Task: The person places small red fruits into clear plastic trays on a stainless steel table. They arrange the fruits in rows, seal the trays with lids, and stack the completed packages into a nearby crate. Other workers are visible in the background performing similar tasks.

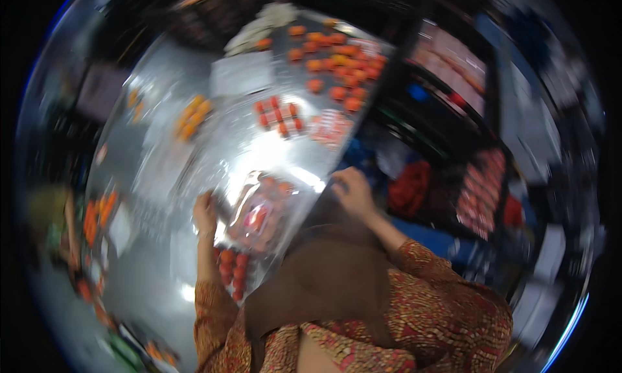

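My left hand is over the metal table, at the left side of a clear plastic pack of red, tomato-like produce. Blur hides whether its fingers hold or touch anything. Off the table's right edge hovers my right hand, its fingers apart and slightly curled, with nothing visible in them. Beside my left forearm sits a group of round red tomatoes. Farther up the table is a small block of red tomatoes in rows. A printed red-and-white sheet or packet lies near the edge.
Loose orange-red tomatoes spread across the far end of the metal table, near a white sheet or box. Yellow-orange produce lies left. Another person is at the far left. Dark crates stand right.
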Demonstrator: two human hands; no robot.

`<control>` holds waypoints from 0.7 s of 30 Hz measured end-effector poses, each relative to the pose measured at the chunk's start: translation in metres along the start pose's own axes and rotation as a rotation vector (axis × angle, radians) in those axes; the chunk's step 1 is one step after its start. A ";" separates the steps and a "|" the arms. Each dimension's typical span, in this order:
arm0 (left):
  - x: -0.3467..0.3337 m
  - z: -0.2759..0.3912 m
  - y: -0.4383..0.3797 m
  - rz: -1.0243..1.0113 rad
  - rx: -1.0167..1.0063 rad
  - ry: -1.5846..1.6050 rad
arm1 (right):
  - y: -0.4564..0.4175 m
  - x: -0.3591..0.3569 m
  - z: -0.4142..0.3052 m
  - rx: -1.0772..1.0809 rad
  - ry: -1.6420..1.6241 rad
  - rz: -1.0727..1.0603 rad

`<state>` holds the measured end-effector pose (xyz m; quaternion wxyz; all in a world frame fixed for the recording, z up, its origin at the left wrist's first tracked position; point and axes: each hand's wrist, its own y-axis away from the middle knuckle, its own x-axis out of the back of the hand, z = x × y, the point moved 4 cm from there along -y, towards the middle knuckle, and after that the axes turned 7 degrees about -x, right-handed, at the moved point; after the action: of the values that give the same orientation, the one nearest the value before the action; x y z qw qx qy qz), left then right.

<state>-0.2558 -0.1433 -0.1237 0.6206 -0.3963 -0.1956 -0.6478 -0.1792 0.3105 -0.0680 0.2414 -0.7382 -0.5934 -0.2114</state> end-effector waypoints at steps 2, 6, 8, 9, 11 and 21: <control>-0.007 0.001 0.007 -0.063 -0.008 0.129 | 0.045 0.005 -0.001 -0.180 -0.023 -0.032; -0.017 -0.009 0.010 -0.096 -0.090 -0.031 | 0.091 0.028 0.018 -0.252 0.006 -0.048; -0.013 -0.007 0.007 -0.122 -0.062 -0.097 | 0.115 0.051 0.019 -0.321 0.024 0.057; -0.011 0.002 0.005 -0.115 -0.034 -0.143 | 0.124 0.060 0.024 -0.365 0.001 0.111; -0.005 0.020 0.001 -0.061 -0.050 -0.240 | 0.141 0.081 0.036 -0.435 -0.024 0.219; -0.016 0.138 -0.025 0.179 -0.164 -0.208 | 0.155 0.296 0.173 -0.507 0.148 0.751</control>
<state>-0.2436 -0.0266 -0.0455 0.6178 -0.5263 -0.1691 -0.5592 0.0375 0.6166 -0.0449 0.1547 -0.9208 -0.1956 -0.2998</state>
